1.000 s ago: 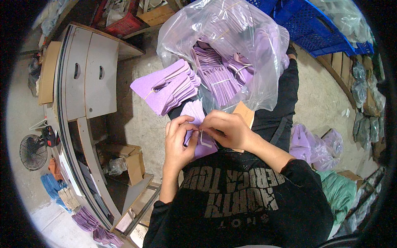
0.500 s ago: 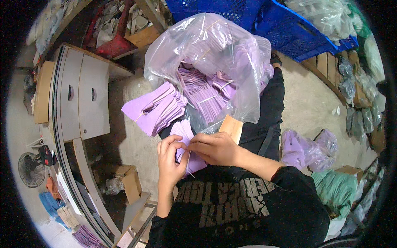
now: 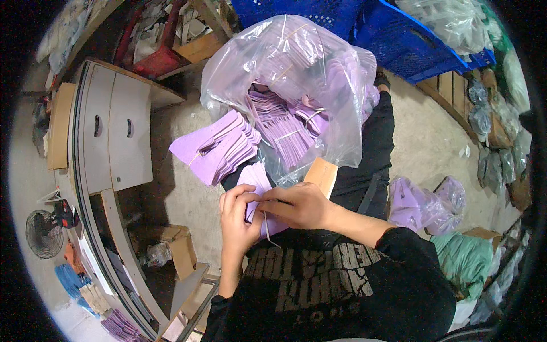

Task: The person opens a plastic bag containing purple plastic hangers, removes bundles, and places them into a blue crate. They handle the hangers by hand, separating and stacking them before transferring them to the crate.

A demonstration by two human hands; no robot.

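Note:
A small stack of light purple foam sheets (image 3: 256,176) lies in my lap, with my left hand (image 3: 235,212) wrapped round it. My right hand (image 3: 297,206) meets the left at the middle of the stack, its fingers pinched on a thin white tie (image 3: 266,226). The fingertips overlap and partly hide the pinch. Below them the tie's loose end hangs over the stack. Just beyond my hands rests a bigger tied bundle of purple sheets (image 3: 216,149). A large clear plastic bag (image 3: 345,139) holds several more tied bundles. Close to my right wrist is an orange-tan card (image 3: 321,176).
Blue plastic crates (image 3: 393,43) stand behind the bag. A grey cabinet (image 3: 131,151) is at the left, with a cardboard box (image 3: 181,253) nearer me. On the floor at right lie bagged purple pieces (image 3: 405,202) and a green sack (image 3: 464,265).
Both hands stay together at the small stack, with slight finger movement. The tie's loose end now sticks out farther below them. The whole view has shifted a little.

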